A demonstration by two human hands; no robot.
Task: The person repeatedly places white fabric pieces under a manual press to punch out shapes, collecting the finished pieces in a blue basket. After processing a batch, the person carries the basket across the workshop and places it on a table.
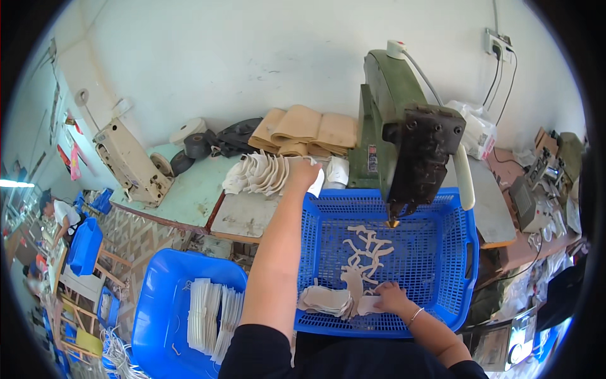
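Note:
My left hand (pixel 305 175) reaches to the worktop behind the blue basket. Its fingers are closed on a curved white piece (pixel 317 184), at the right end of a row of similar nested white pieces (pixel 259 174). My right hand (pixel 392 298) is low inside the blue basket (pixel 468 249), its fingers closed on the edge of a flat white piece (pixel 368 306). Beside that piece lies a stack of whitish pieces (pixel 326 299). Thin white offcut strips (pixel 369 249) are strewn over the basket floor. The material of the pieces is hard to tell.
A green press machine (pixel 404 126) overhangs the basket, its brass tip (pixel 392 223) pointing down. At left, a blue tub (pixel 151 297) holds bundled white strips (pixel 205 316). Brown folded sheets (pixel 303 128) and a beige sewing machine (pixel 129 161) stand along the wall. Another person (pixel 63 218) works far left.

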